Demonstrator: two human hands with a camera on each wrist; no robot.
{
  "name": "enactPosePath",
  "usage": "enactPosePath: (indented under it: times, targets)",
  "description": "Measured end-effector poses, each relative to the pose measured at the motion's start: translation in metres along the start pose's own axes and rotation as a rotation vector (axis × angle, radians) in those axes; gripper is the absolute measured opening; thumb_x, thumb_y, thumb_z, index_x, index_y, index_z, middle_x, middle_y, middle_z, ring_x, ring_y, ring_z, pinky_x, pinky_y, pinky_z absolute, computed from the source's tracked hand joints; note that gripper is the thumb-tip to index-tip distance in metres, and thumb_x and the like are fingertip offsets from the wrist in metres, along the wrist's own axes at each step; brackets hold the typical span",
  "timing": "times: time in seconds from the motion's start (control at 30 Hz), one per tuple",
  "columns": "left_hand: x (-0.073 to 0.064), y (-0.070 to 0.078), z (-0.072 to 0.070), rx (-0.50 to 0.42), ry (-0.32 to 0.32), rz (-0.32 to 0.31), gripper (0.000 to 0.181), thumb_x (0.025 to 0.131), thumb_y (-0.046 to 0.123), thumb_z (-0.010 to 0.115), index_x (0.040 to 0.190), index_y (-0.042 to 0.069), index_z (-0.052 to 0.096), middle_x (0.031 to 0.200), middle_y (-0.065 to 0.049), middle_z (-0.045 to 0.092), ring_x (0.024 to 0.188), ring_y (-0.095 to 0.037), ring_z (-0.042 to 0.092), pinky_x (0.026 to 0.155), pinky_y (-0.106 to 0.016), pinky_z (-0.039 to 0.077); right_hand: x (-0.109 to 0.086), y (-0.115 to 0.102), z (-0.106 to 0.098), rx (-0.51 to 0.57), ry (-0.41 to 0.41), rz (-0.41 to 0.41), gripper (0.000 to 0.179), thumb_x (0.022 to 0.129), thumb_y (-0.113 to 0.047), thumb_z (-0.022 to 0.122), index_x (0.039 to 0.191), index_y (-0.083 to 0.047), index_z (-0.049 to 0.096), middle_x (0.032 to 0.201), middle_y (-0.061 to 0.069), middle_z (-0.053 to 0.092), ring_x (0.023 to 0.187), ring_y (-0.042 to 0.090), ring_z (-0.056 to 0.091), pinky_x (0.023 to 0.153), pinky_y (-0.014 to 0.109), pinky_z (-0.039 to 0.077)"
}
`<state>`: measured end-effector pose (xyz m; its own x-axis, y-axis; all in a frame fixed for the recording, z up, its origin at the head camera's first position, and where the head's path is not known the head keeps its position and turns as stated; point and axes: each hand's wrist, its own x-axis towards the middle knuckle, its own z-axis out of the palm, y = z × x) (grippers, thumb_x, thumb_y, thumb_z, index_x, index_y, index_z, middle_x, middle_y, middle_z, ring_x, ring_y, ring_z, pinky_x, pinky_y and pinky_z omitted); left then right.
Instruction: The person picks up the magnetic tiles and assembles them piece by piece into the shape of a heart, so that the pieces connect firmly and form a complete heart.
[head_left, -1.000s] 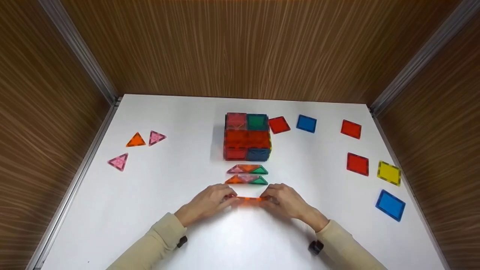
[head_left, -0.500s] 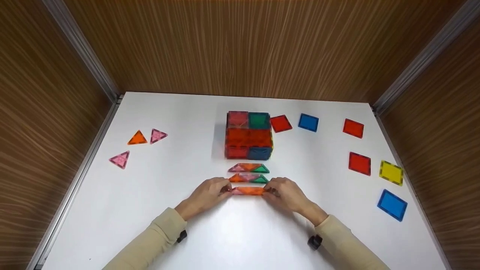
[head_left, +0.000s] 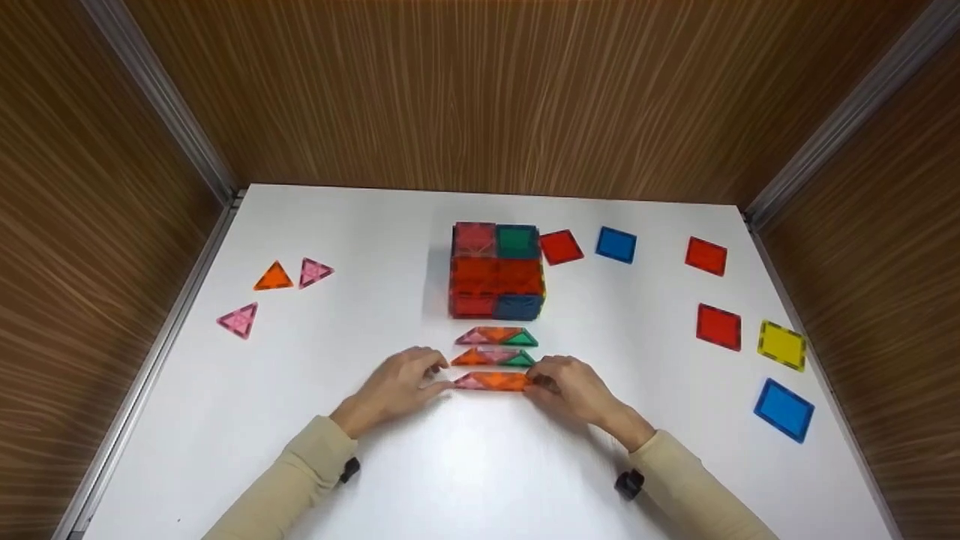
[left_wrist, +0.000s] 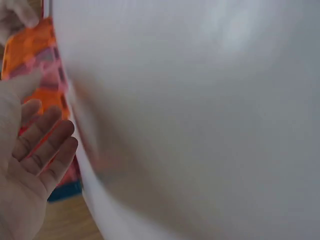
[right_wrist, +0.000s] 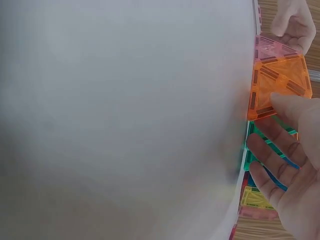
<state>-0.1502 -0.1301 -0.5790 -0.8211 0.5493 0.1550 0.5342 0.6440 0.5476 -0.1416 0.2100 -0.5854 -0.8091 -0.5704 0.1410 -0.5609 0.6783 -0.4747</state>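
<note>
A strip of magnetic triangle tiles [head_left: 491, 382], pink at the left and orange to the right, stands nearest the person. My right hand [head_left: 574, 391] pinches its right end; in the right wrist view the thumb lies on an orange triangle tile [right_wrist: 272, 82], the fingers behind. My left hand [head_left: 397, 386] is just off the left end, thumb and fingers apart, holding nothing. Behind stand two similar strips: an orange, pink and green one [head_left: 492, 357], and a pink, orange and green one [head_left: 496, 336]. Beyond them sits a box of magnetic tiles [head_left: 496, 275] in red, green and blue.
Loose triangle tiles, an orange one [head_left: 274, 277] and two pink ones [head_left: 314, 272], lie at the left. To the right are several square tiles, among them a red one [head_left: 718, 327], a yellow one [head_left: 781, 345] and a blue one [head_left: 784, 410]. Wood-grain panels surround the white table [head_left: 180, 420].
The front strip has been tipped up from an edge-on view and moved slightly away from the person. My left hand has let go of it and drawn left; my right hand keeps its end.
</note>
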Motion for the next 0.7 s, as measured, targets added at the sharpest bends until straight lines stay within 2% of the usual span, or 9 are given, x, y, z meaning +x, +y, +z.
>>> enactPosePath:
  times: [0.1, 0.23, 0.43, 0.57, 0.7]
  targets:
    - [-0.008, -0.019, -0.023, 0.006, 0.061, -0.050, 0.027, 0.098, 0.028, 0.077, 0.114, 0.007, 0.074, 0.106, -0.008, 0.077, 0.097, -0.023, 0.072, 0.086, -0.041, 0.061, 0.000, 0.000, -0.001, 0.010, -0.014, 0.022, 0.013, 0.096, -0.021, 0.079, 0.106, -0.013, 0.079, 0.094, -0.001, 0.078, 0.080, 0.007, 0.065, 0.079, 0.032, 0.059]
    - [-0.020, -0.055, -0.059, 0.032, 0.152, -0.153, 0.030, 0.097, 0.026, 0.077, 0.116, 0.003, 0.073, 0.110, -0.014, 0.076, 0.102, -0.030, 0.071, 0.091, -0.048, 0.060, 0.000, 0.000, -0.002, 0.009, -0.020, 0.035, 0.013, 0.096, -0.021, 0.079, 0.106, -0.013, 0.079, 0.093, -0.001, 0.077, 0.080, 0.007, 0.063, 0.077, 0.030, 0.057]
    - [-0.046, -0.110, -0.108, 0.106, 0.184, -0.367, 0.037, 0.102, 0.025, 0.070, 0.129, 0.000, 0.067, 0.125, -0.024, 0.071, 0.120, -0.044, 0.063, 0.106, -0.061, 0.050, 0.000, -0.001, -0.003, 0.012, -0.034, 0.041, 0.014, 0.096, -0.021, 0.079, 0.107, -0.013, 0.080, 0.094, 0.000, 0.078, 0.080, 0.008, 0.063, 0.079, 0.032, 0.058]
    - [-0.067, -0.141, -0.129, 0.150, 0.215, -0.464, 0.047, 0.102, 0.028, 0.068, 0.137, -0.003, 0.061, 0.134, -0.030, 0.062, 0.126, -0.050, 0.053, 0.108, -0.067, 0.044, 0.000, -0.001, -0.002, 0.007, -0.025, 0.011, 0.013, 0.095, -0.020, 0.079, 0.106, -0.012, 0.079, 0.094, 0.000, 0.078, 0.079, 0.007, 0.063, 0.078, 0.032, 0.058]
    - [-0.087, -0.162, -0.140, 0.180, 0.225, -0.543, 0.059, 0.101, 0.033, 0.068, 0.143, -0.006, 0.054, 0.140, -0.035, 0.051, 0.127, -0.053, 0.045, 0.107, -0.070, 0.040, 0.000, 0.001, -0.001, 0.005, -0.003, -0.039, 0.010, 0.094, -0.017, 0.080, 0.103, -0.012, 0.079, 0.091, 0.000, 0.077, 0.078, 0.007, 0.063, 0.074, 0.029, 0.057]
